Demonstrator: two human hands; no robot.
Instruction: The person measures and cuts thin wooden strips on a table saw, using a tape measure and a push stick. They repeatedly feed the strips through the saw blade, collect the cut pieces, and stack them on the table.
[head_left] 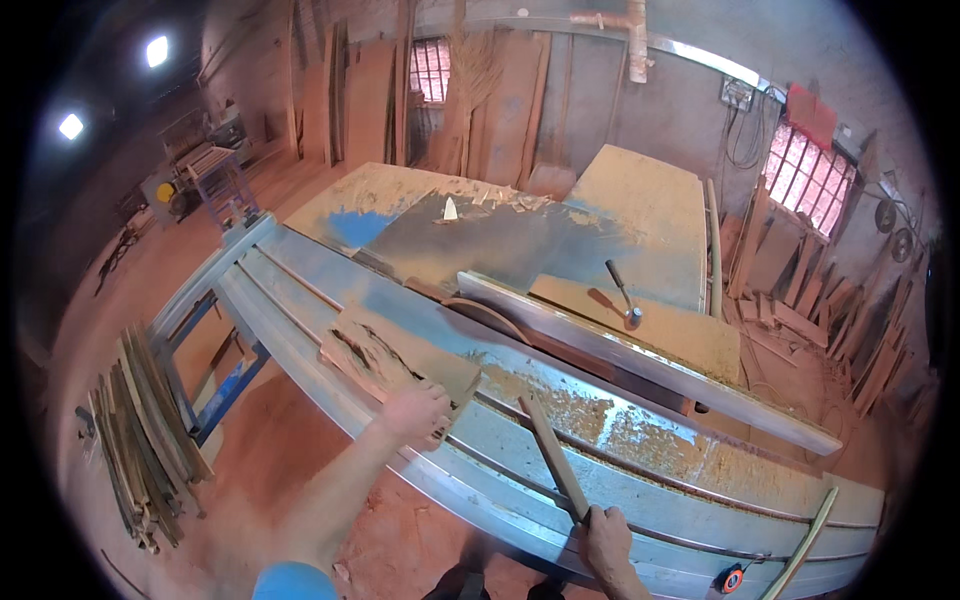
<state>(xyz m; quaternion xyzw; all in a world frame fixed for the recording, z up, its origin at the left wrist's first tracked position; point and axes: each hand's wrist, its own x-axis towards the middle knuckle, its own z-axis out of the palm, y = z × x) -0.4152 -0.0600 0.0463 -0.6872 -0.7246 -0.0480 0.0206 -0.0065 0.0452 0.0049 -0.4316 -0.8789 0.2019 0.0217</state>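
A rough wooden block (405, 350) with a dark, cracked side lies on the sliding table (500, 510) of a panel saw. My left hand (415, 412) is closed over the near edge of the block, its fingers partly hidden. In my right hand (606, 542) is a narrow wooden stick (553, 452), gripped at its near end, with its far end pointing toward the table's middle. The round saw blade (487, 318) stands up beyond the block, apart from both hands. A long metal fence (650, 362) runs to the right of the blade.
Sawdust and offcuts (490, 198) litter the far tabletop. A black-handled lever (622, 288) rises behind the fence. At the front right lie a tape measure (732, 578) and a thin wood strip (806, 545). Bundled strips (145, 435) stand at left; boards (500, 105) lean on the wall.
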